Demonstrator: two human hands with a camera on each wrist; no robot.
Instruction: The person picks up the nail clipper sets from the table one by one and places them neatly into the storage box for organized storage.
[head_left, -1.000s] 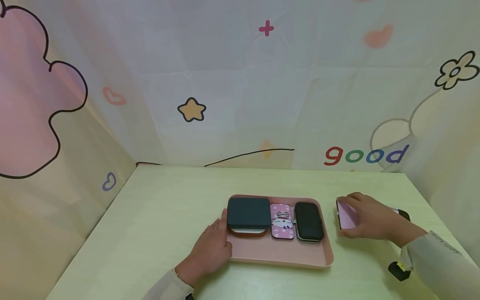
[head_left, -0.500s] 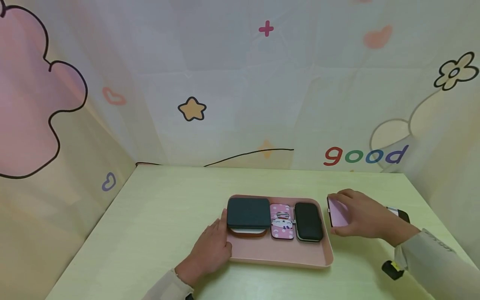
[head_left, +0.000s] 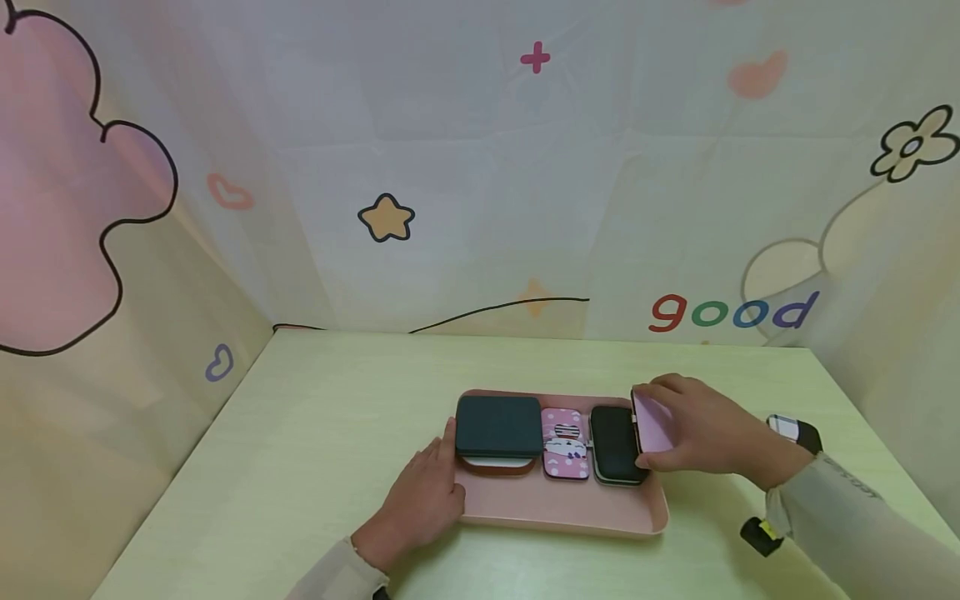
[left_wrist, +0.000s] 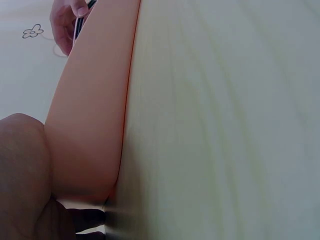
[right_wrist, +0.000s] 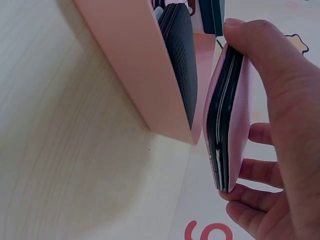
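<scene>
My right hand pinches a slim pink case by its edges and holds it tilted over the tray's right end. In the right wrist view the pink case shows dark, rounded edges, with the thumb at one end and fingers at the other. A shallow pink tray has my left hand resting against its left end, fingers mostly straight. Inside the tray lie a dark green case over a white-and-brown item, a pink patterned case and a black case, which the held case partly covers.
Behind my right hand a black-and-white item lies on the pale table, partly hidden by the wrist. A black object with a yellow patch sits by the right sleeve. A printed curtain closes off the back.
The right hand has moved left with the pink case, from the table beside the tray to above the tray's right end. The left hand and the tray have stayed put.
</scene>
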